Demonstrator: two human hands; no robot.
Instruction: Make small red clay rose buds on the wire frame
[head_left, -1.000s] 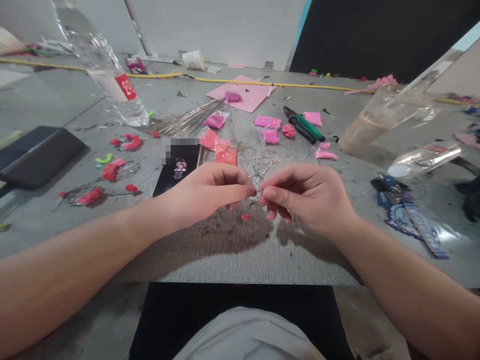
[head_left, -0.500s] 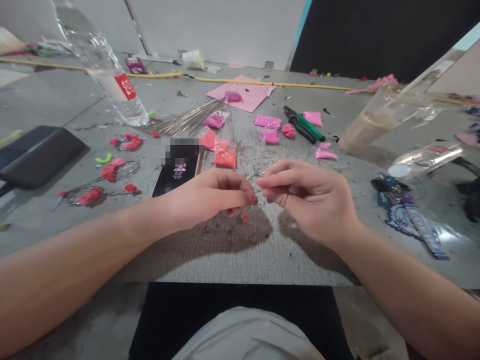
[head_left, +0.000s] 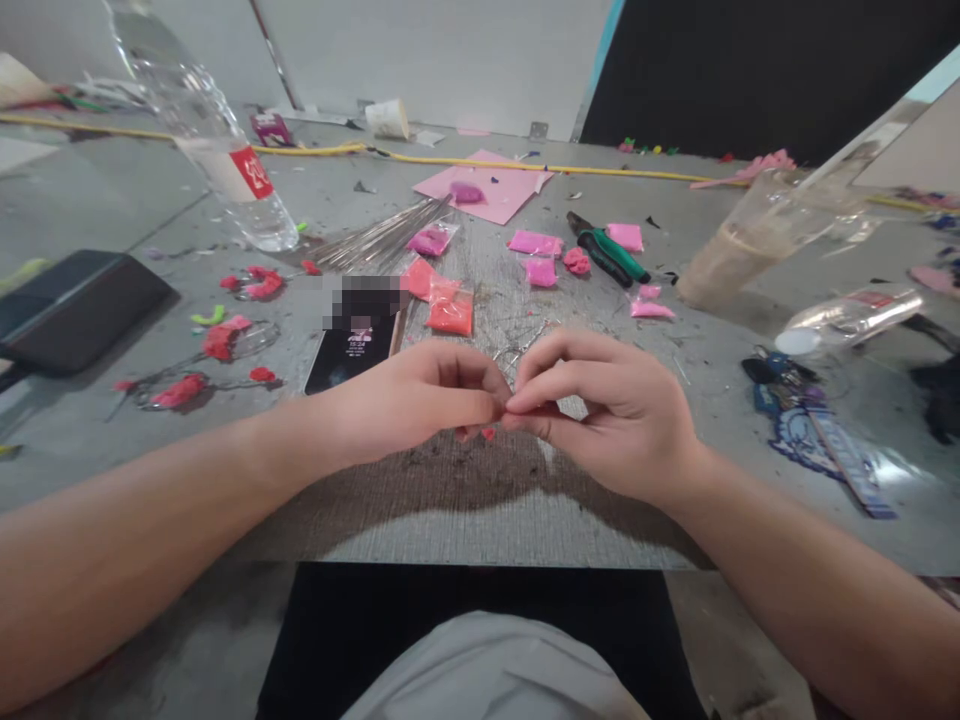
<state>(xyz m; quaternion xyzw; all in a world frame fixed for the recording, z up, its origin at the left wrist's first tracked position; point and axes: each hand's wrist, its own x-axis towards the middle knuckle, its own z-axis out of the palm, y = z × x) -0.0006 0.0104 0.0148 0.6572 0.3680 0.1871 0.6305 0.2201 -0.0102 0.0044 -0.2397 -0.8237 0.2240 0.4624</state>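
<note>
My left hand (head_left: 435, 392) is closed in a pinch, thumb against the fingers. Its tips touch those of my right hand (head_left: 600, 405), which pinches with thumb and forefinger while its other fingers curl above. Whatever lies between the fingertips is hidden or too small to make out. Just behind them, a thin curved wire (head_left: 504, 354) shows; whether it is held or on the table I cannot tell. A small red clay bit (head_left: 488, 434) lies below the fingertips. Beyond the hands are an orange-red clay packet (head_left: 450, 312) and, left of it, a phone (head_left: 352, 350).
Wire shapes with red clay (head_left: 178, 391) lie at left, near a black dustpan-like object (head_left: 82, 305). A water bottle (head_left: 232, 180), a wire bundle (head_left: 382, 235), green-handled pliers (head_left: 611, 255) and pink packets (head_left: 535, 243) stand or lie farther back. At right are a drink cup (head_left: 739, 255) and keys (head_left: 787, 370).
My right hand has moved left, and its fingertips now meet those of my left hand, closing the small gap between them. The left hand has barely moved.
</note>
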